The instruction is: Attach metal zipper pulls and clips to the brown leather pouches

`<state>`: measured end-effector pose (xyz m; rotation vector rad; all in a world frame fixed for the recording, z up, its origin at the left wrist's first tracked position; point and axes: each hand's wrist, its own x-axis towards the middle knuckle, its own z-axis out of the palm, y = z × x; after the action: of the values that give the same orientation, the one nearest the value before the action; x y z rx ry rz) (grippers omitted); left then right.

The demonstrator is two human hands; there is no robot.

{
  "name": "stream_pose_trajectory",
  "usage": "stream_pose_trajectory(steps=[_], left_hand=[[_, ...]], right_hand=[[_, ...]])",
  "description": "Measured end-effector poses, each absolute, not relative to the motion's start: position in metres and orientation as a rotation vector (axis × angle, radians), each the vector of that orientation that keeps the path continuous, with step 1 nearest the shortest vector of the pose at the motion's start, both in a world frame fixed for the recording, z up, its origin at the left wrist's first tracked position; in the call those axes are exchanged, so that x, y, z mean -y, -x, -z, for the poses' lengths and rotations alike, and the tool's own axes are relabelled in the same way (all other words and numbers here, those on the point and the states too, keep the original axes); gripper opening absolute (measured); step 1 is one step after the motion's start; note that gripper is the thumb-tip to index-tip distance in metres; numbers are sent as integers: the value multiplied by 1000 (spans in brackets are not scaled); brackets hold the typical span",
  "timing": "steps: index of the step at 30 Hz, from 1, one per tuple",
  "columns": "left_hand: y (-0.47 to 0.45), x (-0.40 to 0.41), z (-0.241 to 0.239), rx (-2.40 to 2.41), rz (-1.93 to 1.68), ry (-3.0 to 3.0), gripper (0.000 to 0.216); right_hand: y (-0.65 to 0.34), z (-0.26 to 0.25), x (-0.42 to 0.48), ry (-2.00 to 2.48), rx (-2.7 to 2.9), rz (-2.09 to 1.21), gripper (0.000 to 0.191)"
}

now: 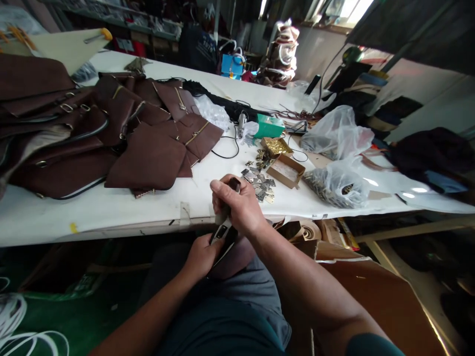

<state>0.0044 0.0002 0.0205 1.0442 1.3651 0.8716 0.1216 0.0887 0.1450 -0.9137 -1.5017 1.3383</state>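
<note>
Right hand point(239, 203) clenched round a dark item point(230, 240), left hand point(202, 254) gripping it lower, beside its metal plate point(221, 231), all at the near edge of the desk point(92, 213).

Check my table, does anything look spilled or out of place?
Possibly the small metal plates and the brass-coloured fittings: they lie loosely scattered on the white table, beside open cardboard boxes rather than inside, so they look spilled, though they may have been tipped out deliberately. I see no clear damage.
</note>
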Motion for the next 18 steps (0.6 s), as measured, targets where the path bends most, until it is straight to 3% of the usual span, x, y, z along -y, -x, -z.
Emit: stream_pose_trajectory(steps=[3,10,18], left_hand=[[-9,0,-14,-1322,-955,-840,40],[-20,-4,-8,-1190,-1047,-417,49],[-26,-16,-16,-1212,-1056,-299,48]], right_hand=[[-125,-126,-75,961,1399,-1382,49],[-156,-94,-72,1068,1383,-1077,48],[-135,-82,-97,1063,1198,-1107,47]])
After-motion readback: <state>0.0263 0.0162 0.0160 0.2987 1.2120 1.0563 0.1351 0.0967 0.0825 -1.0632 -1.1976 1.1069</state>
